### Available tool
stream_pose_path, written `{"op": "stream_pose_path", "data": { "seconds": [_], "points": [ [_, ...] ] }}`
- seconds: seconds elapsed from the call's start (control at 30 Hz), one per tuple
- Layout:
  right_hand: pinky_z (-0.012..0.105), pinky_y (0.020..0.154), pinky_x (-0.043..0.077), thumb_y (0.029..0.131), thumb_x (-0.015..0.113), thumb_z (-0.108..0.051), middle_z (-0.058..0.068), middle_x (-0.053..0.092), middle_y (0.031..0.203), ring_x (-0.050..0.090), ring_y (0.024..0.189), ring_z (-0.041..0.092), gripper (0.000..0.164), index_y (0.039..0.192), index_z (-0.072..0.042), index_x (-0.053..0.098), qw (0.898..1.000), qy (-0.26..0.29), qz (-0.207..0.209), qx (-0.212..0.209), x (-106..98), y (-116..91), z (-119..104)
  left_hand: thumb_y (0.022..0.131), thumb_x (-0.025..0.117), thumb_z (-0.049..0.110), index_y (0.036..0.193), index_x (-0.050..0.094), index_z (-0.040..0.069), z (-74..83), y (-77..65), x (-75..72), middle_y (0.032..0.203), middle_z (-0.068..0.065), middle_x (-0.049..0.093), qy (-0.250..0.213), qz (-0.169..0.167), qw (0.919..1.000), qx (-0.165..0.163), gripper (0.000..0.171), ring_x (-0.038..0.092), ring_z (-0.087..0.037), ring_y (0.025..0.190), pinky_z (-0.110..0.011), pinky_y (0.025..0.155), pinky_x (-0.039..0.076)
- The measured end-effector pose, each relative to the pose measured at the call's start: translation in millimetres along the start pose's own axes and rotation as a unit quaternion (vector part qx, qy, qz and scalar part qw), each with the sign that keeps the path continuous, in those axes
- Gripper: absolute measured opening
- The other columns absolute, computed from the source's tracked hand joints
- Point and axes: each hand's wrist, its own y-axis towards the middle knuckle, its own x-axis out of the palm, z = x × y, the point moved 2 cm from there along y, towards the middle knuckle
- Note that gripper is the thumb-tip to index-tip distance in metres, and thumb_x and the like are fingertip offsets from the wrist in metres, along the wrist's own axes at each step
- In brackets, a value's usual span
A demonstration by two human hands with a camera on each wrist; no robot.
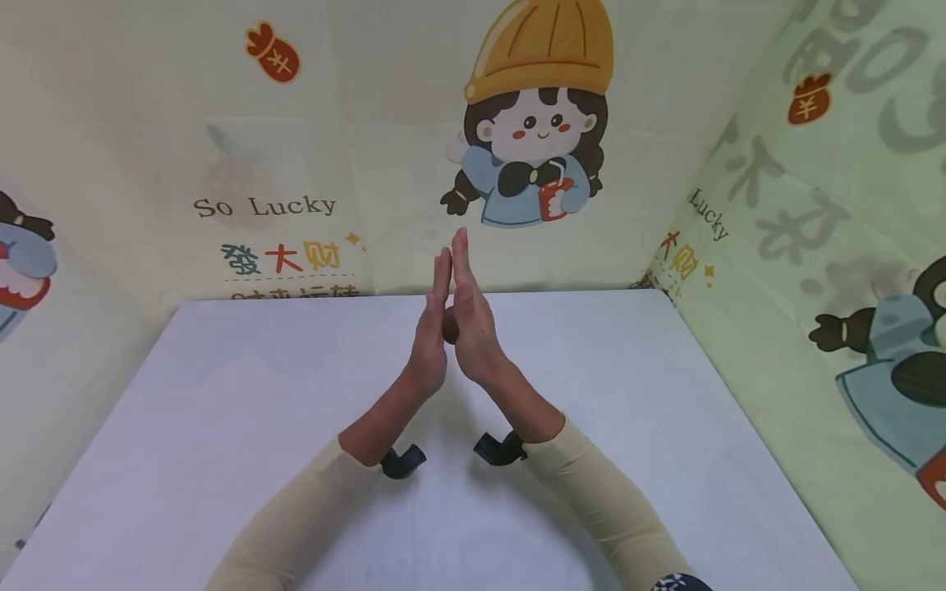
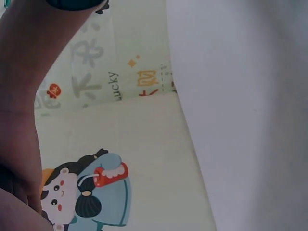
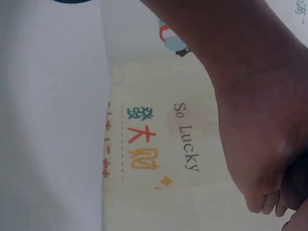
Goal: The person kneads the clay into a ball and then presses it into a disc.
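A small dark brown ball is sandwiched between the palms, near the heels of both hands. The left hand presses on it from the left, fingers straight and pointing up and away. From the other side the right hand presses flat, its fingers also straight. Toward the fingertips the hands come close together. In the left wrist view, the right hand fills the left edge and part of the dark ball shows. The right wrist view has the left hand beside the ball, which is partly hidden.
Below the hands lies a white table. Printed cloth walls with cartoon figures and lettering stand behind it and at both sides. Black wrist devices hang under both wrists. Light sleeves cover the forearms.
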Motion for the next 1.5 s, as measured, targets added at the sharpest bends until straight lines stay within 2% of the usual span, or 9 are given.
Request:
{"op": "stream_pose_path", "data": {
  "seconds": [0.1,0.33,0.4,0.5,0.63,0.83,1.03,1.3,1.5],
  "points": [
    [0.033,0.088,0.042,0.105,0.014,-0.073,0.002,-0.003,0.176,0.056,0.112,0.02,0.094,0.168,-0.005,-0.002,1.0,-0.001,-0.001,0.012,-1.4,0.7,0.6,0.112,0.013,0.049,0.169,0.004,0.009,3.9,-0.4,0.8,0.177,-0.003,0.001,-0.005,0.003,0.9999,0.012,0.07,0.045,-0.018,0.121,-0.032,0.093,0.036],
    [0.032,0.055,0.036,0.106,0.015,-0.071,0.003,0.028,0.17,0.044,0.059,0.024,0.091,0.169,-0.007,-0.002,0.999,0.028,-0.018,0.02,-1.5,1.3,0.6,0.111,0.012,0.039,0.169,0.005,0.006,14.5,0.0,4.2,0.177,-0.004,0.0,-0.001,0.013,0.9992,0.038,0.066,0.001,-0.013,0.16,-0.046,0.124,0.012],
    [0.032,0.05,0.034,0.107,0.015,-0.069,0.01,0.065,0.13,0.041,0.05,0.024,0.088,0.169,-0.009,-0.002,0.999,0.041,-0.023,0.021,-0.4,0.4,1.5,0.112,0.013,0.044,0.169,0.006,0.006,16.9,-0.1,4.4,0.177,-0.005,0.0,-0.001,0.02,0.999,0.039,0.069,-0.002,-0.013,0.16,-0.046,0.125,0.007],
    [0.032,0.046,0.031,0.108,0.015,-0.067,0.009,0.046,0.061,0.037,0.044,0.022,0.084,0.169,-0.012,-0.002,0.998,0.057,-0.026,0.025,2.1,-1.5,2.6,0.111,0.015,0.053,0.169,0.007,0.006,20.6,0.3,4.1,0.177,-0.005,0.0,0.002,0.03,0.9987,0.042,0.074,-0.005,-0.012,0.16,-0.044,0.126,0.002],
    [0.031,0.048,0.033,0.107,0.015,-0.07,0.005,0.041,0.052,0.037,0.044,0.019,0.086,0.17,-0.015,-0.002,0.997,0.072,-0.028,0.028,6.9,-5.0,4.2,0.111,0.015,0.053,0.169,0.009,0.008,24.0,2.2,1.3,0.177,-0.003,0.002,0.004,0.041,0.9982,0.044,0.074,-0.006,-0.011,0.16,-0.043,0.126,-0.001],
    [0.03,0.055,0.039,0.107,0.013,-0.069,0.007,0.049,0.056,0.044,0.05,0.02,0.086,0.169,-0.012,-0.004,0.997,0.076,-0.032,0.009,12.4,-7.6,6.8,0.11,0.014,0.057,0.17,0.011,0.011,30.3,10.0,-5.8,0.177,0.002,0.001,0.002,0.057,0.9974,0.043,0.076,-0.004,-0.01,0.16,-0.046,0.125,0.0],
    [0.032,0.087,0.048,0.108,0.011,-0.067,0.021,0.064,0.113,0.056,0.079,0.021,0.086,0.168,-0.007,-0.002,0.998,0.053,-0.02,0.0,14.9,-10.6,10.0,0.108,0.016,0.063,0.17,0.012,0.011,34.7,19.9,-13.7,0.177,0.002,0.002,-0.008,0.076,0.9962,0.042,0.081,0.0,-0.008,0.159,-0.043,0.125,0.003],
    [0.041,0.107,0.037,0.107,0.012,-0.069,0.013,0.012,0.174,0.046,0.126,0.029,0.09,0.168,-0.004,-0.002,0.998,0.056,-0.014,0.003,19.8,-15.5,9.5,0.11,0.015,0.055,0.169,0.014,0.008,33.8,29.2,-20.4,0.176,0.0,0.007,-0.015,0.087,0.995,0.046,0.076,0.002,-0.007,0.159,-0.037,0.125,0.0],
    [0.044,0.122,0.022,0.108,0.013,-0.067,0.006,-0.007,0.176,0.03,0.15,0.022,0.089,0.167,-0.002,-0.002,0.998,0.055,-0.019,-0.019,25.2,-17.5,5.5,0.111,0.014,0.043,0.168,0.014,0.005,25.5,33.9,-26.5,0.176,0.001,0.013,-0.027,0.108,0.993,0.04,0.069,0.006,-0.006,0.158,-0.036,0.125,0.0]
  ]
}}
